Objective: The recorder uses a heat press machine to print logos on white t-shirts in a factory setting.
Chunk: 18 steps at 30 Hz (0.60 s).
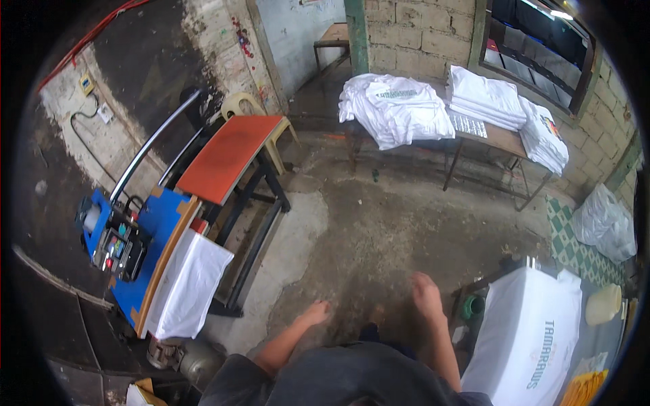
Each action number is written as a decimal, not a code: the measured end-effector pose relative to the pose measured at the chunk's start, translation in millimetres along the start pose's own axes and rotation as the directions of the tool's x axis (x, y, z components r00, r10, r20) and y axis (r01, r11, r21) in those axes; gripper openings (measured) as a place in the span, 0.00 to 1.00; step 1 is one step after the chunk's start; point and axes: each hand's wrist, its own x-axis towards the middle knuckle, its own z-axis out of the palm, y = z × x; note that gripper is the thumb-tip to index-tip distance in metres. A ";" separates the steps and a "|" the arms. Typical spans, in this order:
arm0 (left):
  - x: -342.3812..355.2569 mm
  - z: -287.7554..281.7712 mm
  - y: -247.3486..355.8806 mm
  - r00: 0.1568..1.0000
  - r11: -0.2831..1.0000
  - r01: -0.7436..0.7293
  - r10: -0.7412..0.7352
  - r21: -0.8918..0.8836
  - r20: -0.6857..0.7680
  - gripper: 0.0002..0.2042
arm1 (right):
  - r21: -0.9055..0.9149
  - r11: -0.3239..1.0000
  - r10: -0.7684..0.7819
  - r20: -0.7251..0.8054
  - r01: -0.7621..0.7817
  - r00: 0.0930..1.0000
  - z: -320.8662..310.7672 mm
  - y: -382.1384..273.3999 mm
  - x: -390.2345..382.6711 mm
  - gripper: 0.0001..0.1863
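Observation:
My left hand (315, 312) hangs low in front of me, fingers loosely curled, holding nothing. My right hand (426, 294) is also empty, fingers together, raised slightly and nearest to the white printed shirt (531, 335) lying flat on a table at my right. A blue heat press (145, 250) stands to my left with a white cloth (189, 284) draped under its raised plate and an orange pad (227, 155) beyond it. Neither hand touches anything.
A table (501, 139) by the far block wall carries piles of white shirts (399, 108). A beige plastic chair (247, 105) stands behind the press. White bags (602, 223) lie at the right. A green cup (472, 306) sits by the near table. Concrete floor (379, 223) lies between.

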 end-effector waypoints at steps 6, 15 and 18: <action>56.5 -34.4 -49.9 0.926 0.875 0.378 -0.362 -0.304 0.108 0.16 | 0.031 0.984 0.176 -0.094 -0.174 0.980 -40.5 64.2 102.7 0.14; 130.1 -10.6 -147.3 0.697 0.645 0.697 -0.507 -0.313 0.507 0.13 | 0.085 0.996 0.019 0.057 -0.024 0.998 22.1 89.4 281.6 0.12; 195.9 -28.6 -176.8 0.636 0.525 0.761 -0.494 -0.380 0.592 0.14 | 0.090 0.995 -0.052 0.187 0.036 0.981 37.1 97.0 350.7 0.11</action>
